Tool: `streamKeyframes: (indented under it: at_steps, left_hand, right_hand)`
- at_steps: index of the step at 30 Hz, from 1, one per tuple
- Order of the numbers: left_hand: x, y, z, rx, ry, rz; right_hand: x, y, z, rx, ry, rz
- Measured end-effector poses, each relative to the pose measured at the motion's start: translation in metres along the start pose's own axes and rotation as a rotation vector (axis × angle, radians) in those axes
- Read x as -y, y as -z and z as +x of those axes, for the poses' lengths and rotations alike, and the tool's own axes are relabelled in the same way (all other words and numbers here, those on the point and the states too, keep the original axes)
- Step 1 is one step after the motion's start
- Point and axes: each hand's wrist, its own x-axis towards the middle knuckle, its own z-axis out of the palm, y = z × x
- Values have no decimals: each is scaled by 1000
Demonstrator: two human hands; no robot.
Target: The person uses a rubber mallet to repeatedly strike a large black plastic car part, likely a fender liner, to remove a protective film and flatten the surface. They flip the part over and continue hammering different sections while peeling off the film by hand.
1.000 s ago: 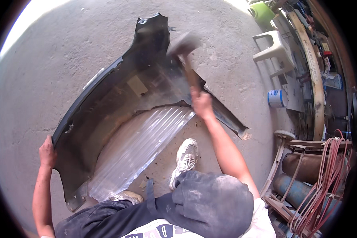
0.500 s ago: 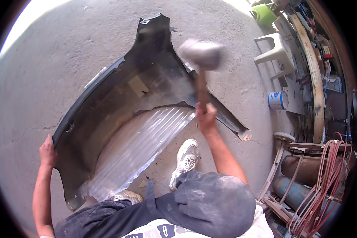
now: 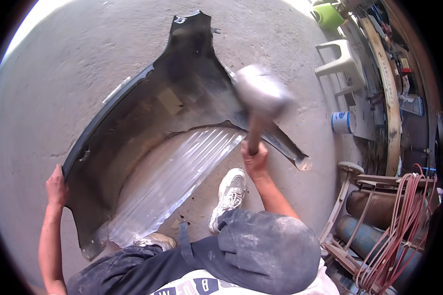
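A dark car fender (image 3: 133,113) lies on the floor with its hollow inner side up. My left hand (image 3: 57,186) is closed on its left edge. In my right hand (image 3: 255,158) is a mallet (image 3: 264,91) with a wooden handle, its pale, bulky head blurred by motion over the fender's right arm. Whether that head touches the metal, I cannot tell. Beneath the wheel-arch curve lies a ribbed clear plastic sheet (image 3: 177,182), next to my shoes.
To the right stand a whitish plastic stool (image 3: 347,66), a white-and-blue can (image 3: 343,123) and a green container (image 3: 327,16). Nearer, a metal cart (image 3: 347,191) carries gas cylinders (image 3: 362,233) and coiled reddish hoses (image 3: 403,221). A cluttered shelf runs along the right side.
The mallet head has swung nearer to me and a little to the right, and my right hand has lowered slightly. My left hand keeps its hold on the fender.
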Motion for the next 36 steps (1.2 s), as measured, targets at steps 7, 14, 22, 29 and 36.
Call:
streamKeyframes:
  at_steps: [7, 14, 22, 29, 36]
  left_hand:
    - [5, 9, -4, 94, 51, 17]
    - [-11, 10, -3, 19, 26, 21]
    - [2, 13, -4, 97, 71, 57]
    - [13, -2, -13, 57, 33, 72]
    - [6, -4, 1, 61, 43, 91]
  right_hand:
    - [52, 33, 59, 56, -419, 259]
    - [47, 18, 26, -141, 130, 112]
    - [62, 4, 51, 135, -95, -210]
    - [72, 5, 37, -87, 108, 589]
    - [3, 5, 34, 146, -167, -283]
